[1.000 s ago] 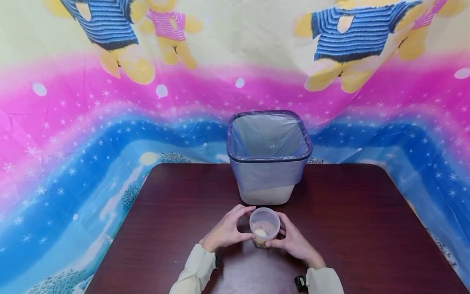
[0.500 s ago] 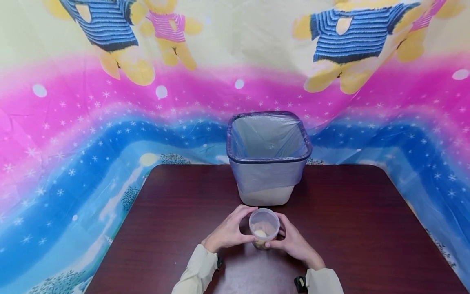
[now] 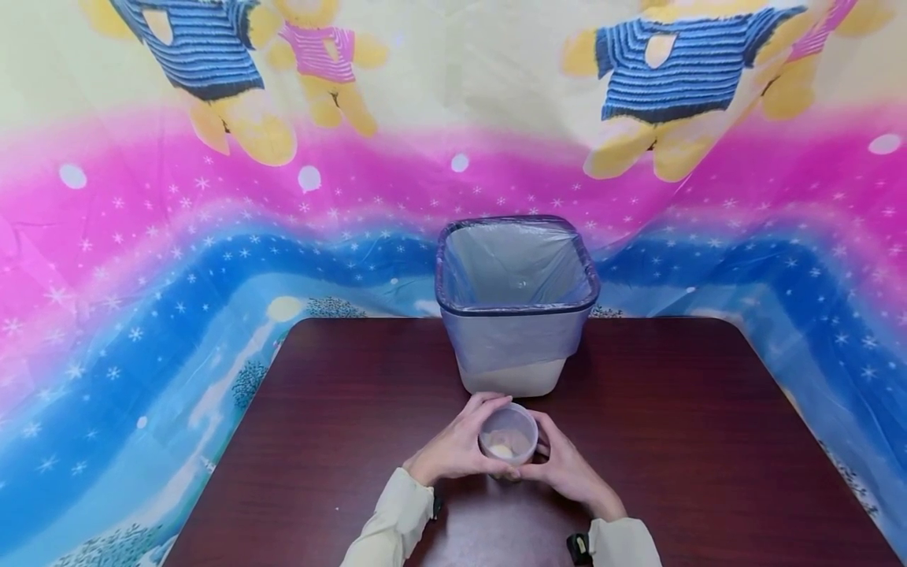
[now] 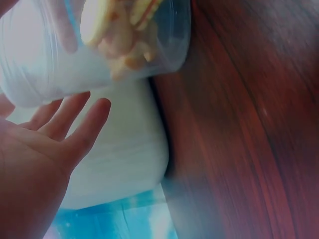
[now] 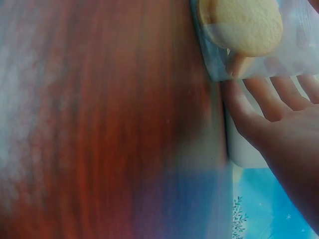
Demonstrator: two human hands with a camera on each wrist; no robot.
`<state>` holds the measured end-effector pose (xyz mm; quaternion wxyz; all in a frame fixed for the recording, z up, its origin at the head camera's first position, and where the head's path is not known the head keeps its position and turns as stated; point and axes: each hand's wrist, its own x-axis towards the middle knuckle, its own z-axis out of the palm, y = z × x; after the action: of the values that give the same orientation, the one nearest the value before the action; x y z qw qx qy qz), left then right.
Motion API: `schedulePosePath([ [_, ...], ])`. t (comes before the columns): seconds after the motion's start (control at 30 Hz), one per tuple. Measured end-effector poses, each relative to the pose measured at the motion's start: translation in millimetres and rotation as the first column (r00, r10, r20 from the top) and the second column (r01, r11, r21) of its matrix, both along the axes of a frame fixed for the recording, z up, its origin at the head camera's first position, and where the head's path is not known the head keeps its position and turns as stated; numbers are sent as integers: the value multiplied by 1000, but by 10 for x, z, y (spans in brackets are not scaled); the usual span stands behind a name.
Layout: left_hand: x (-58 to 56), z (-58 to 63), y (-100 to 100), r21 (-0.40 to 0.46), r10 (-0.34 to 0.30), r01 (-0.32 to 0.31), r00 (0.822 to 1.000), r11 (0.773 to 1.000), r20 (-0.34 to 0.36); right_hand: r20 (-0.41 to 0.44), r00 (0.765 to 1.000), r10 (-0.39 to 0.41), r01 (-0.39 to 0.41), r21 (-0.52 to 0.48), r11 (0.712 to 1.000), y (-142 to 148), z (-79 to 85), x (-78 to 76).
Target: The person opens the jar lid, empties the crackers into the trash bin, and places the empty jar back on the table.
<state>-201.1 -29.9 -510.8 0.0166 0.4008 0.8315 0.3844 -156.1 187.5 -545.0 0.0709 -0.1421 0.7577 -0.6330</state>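
Observation:
A clear plastic tub (image 3: 510,424) without a lid stands between my two hands near the middle of the table. My left hand (image 3: 457,447) grips its left side, fingers behind the rim and thumb across the front. On the other side, my right hand (image 3: 572,471) holds the tub with its thumb in front and fingers around the back. Pale, beige food pieces (image 4: 127,37) lie in the bottom, seen through the wall in the left wrist view. The right wrist view shows a round yellowish biscuit (image 5: 244,25) against the plastic.
Just behind the tub stands a pale waste bin (image 3: 513,346) lined with a translucent bag, folded over its dark rim. The dark red-brown table (image 3: 354,409) has rounded far corners. A colourful printed curtain (image 3: 383,181) hangs around its far and side edges.
My left hand has moved right and wrapped further around the tub, its thumb now across the front near the right thumb. The right hand and the bin hold nearly the same place.

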Motion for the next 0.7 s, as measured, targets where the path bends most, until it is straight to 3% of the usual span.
schedulePosePath([
  [0.37,7,0,95,16,-26,25,1000,1000,7,-51,999,-1,2,19,1000,-3,6,1],
  [0.7,13,-7,95,-3,-16,16,1000,1000,4,-22,1000,-13,13,31,999,16,11,3],
])
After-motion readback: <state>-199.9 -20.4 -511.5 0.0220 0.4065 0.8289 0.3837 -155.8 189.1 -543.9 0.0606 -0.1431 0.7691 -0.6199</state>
